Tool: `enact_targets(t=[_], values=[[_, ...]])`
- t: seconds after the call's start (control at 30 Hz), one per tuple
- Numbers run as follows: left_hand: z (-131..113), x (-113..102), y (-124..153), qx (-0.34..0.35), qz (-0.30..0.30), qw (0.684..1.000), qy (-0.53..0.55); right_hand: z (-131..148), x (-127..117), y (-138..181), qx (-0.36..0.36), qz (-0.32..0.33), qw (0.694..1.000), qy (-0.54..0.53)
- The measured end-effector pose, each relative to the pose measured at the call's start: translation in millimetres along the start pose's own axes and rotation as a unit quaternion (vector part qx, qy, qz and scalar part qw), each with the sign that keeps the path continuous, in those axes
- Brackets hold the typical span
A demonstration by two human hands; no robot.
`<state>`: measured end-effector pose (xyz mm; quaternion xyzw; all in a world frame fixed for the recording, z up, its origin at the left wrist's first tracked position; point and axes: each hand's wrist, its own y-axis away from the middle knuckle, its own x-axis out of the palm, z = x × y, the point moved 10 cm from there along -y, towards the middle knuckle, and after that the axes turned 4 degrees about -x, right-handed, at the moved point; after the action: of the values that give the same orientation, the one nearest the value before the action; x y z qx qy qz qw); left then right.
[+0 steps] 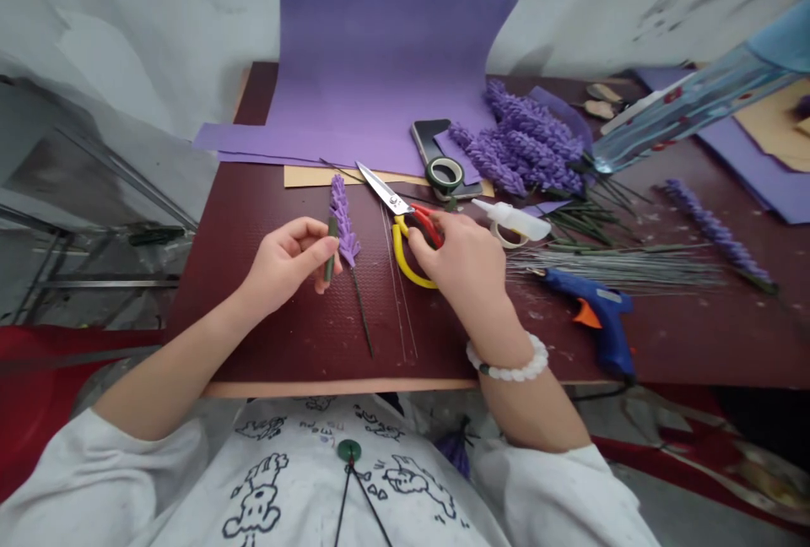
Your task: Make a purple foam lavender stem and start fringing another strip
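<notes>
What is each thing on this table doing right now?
left hand, pinching a green stick
right hand, gripping the scissors
scissors, blades closed
blue glue gun, lying on its side
white glue bottle, lying down
green tape roll, resting on a phone
purple paper sheet, curving upward

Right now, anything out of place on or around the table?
A blue-tinted glass vase lies tilted at the right of the table instead of standing. A purple sprig sits below its edge, apparently dropped.
</notes>
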<state>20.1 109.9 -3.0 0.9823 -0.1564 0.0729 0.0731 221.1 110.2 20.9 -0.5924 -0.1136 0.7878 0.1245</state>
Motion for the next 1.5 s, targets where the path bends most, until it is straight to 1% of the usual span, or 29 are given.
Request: enact_targets(t=[0.03,0.07,0.1,0.13,0.17,0.2,0.23,0.3,0.4,0.5,0.57,0.67,0.77,0.87,1.07,1.23,1.37,1.5], values=[[1.7,1.6,1.2,-0.001,-0.001,1.0,-0.021,10.3,-9.1,2.6,-0.037,-0.033,0.998,-0.026],[2.7,3.2,2.5,0.002,-0.002,0.999,-0.045,21.5,-15.3,6.1,-0.076,-0.053,0.993,-0.068],[3.2,5.0,4.0,0.006,-0.002,0.997,-0.072,32.4,-17.6,9.9,-0.111,-0.052,0.985,-0.125],[3.3,7.2,5.5,0.013,-0.001,0.995,-0.102,42.9,-15.6,13.7,-0.139,-0.029,0.971,-0.194],[3.3,9.8,7.0,0.019,0.002,0.991,-0.134,53.0,-9.6,17.7,-0.158,0.012,0.95,-0.268],[3.2,12.5,8.5,0.026,0.006,0.986,-0.164,60.8,-2.7,21.6,-0.161,0.053,0.929,-0.328],[2.9,14.8,9.8,0.033,0.009,0.981,-0.19,66.8,3.2,25.2,-0.159,0.084,0.911,-0.372],[2.1,17.2,11.6,0.046,0.01,0.974,-0.223,71.9,11.8,29.9,-0.142,0.117,0.889,-0.419],[2.1,17.7,12.4,0.052,0.011,0.97,-0.237,69.6,17.3,31.4,-0.116,0.13,0.874,-0.453],[7.3,18.7,11.2,0.026,0.025,0.975,-0.218,63.9,18.7,30.2,-0.095,0.134,0.864,-0.476],[14.2,20.1,9.8,-0.016,0.04,0.985,-0.168,62.5,20.1,30.2,-0.087,0.143,0.853,-0.495],[24.8,27.0,9.1,-0.084,0.075,0.992,-0.052,64.4,24.9,32.0,-0.077,0.167,0.819,-0.543],[33.6,37.0,11.1,-0.14,0.118,0.982,0.042,67.7,28.4,34.1,-0.071,0.184,0.781,-0.593],[39.5,41.8,13.4,-0.173,0.141,0.971,0.084,68.7,30.2,34.8,-0.06,0.191,0.753,-0.627],[33.6,38.7,10.8,-0.146,0.146,0.976,0.067,68.2,36.1,35.3,-0.03,0.217,0.72,-0.659],[33.2,39.5,10.3,-0.154,0.145,0.975,0.07,69.4,37.4,35.6,-0.027,0.222,0.696,-0.682],[34.6,39.5,10.0,-0.155,0.134,0.977,0.062,71.8,37.0,35.8,-0.028,0.235,0.694,-0.68],[38.2,42.9,10.7,-0.162,0.156,0.97,0.091,73.1,32.8,35.1,-0.039,0.247,0.699,-0.67]])
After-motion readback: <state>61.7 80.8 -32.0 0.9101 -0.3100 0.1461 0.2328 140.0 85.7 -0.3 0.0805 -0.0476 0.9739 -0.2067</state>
